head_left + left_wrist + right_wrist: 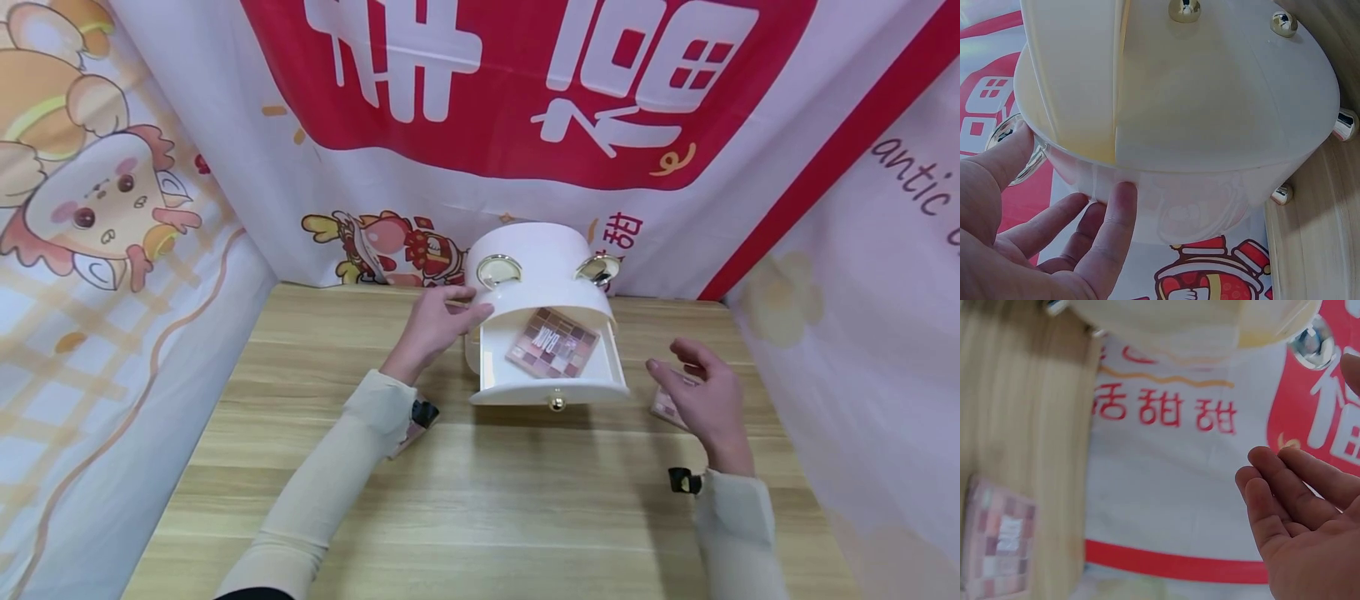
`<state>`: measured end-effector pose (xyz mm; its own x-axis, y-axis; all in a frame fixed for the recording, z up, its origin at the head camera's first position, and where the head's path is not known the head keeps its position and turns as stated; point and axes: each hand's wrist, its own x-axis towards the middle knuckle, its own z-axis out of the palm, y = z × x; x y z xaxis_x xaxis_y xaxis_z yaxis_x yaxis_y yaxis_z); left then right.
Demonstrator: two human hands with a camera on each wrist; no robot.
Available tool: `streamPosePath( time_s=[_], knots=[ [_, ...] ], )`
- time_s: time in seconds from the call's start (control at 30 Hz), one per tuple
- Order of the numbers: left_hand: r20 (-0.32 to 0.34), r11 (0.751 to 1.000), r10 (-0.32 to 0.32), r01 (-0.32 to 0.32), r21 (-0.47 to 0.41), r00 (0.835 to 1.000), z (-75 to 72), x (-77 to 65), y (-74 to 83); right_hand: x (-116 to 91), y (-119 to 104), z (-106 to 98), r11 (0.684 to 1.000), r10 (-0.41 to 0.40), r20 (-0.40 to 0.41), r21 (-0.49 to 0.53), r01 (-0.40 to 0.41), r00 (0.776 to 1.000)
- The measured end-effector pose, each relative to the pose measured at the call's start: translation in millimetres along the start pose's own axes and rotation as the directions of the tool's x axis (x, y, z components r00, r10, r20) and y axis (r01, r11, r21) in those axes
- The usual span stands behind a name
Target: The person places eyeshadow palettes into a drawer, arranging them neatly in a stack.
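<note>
A white rounded storage box [531,258] with gold ear-like trims stands at the back of the table, its drawer [486,358] pulled out. Inside the drawer lies an eyeshadow palette [553,343] with a checkered lid, tilted. My left hand [438,323] rests at the box's left side; in the left wrist view its fingertips [1124,194] touch the curved wall and the thumb lies by the front rim. To the right of the box, my right hand [708,400] hovers with loosely bent fingers and nothing in it. Another palette [1000,540] lies on the table under that hand, partly hidden in the head view.
One more flat palette [408,437] shows partly behind the left wrist. A wooden table [525,517] carries everything. Printed cloth [420,167] hangs close behind the box and along both sides. A gold knob [557,402] sticks out from the drawer front.
</note>
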<state>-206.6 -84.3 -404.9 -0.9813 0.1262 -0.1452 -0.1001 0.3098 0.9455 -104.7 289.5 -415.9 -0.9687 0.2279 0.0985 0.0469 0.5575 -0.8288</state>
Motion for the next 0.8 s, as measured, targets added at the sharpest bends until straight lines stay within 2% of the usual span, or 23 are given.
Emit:
streamPosePath(
  time_s=[0.6, 0.8],
  knots=[
    [-0.009, 1.0, -0.017, 0.017, 0.009, 1.0, -0.3, -0.3, 2.2, 10.3, 56.7, -19.3, 0.99, 0.109, 0.069, -0.093, -0.102, 0.992],
    [-0.005, 1.0, -0.014, 0.014, 0.001, 1.0, -0.4, -0.7, -0.2, 14.7, 82.0, -26.0, 0.981, 0.081, 0.108, -0.187, -0.06, 0.991]
  ],
)
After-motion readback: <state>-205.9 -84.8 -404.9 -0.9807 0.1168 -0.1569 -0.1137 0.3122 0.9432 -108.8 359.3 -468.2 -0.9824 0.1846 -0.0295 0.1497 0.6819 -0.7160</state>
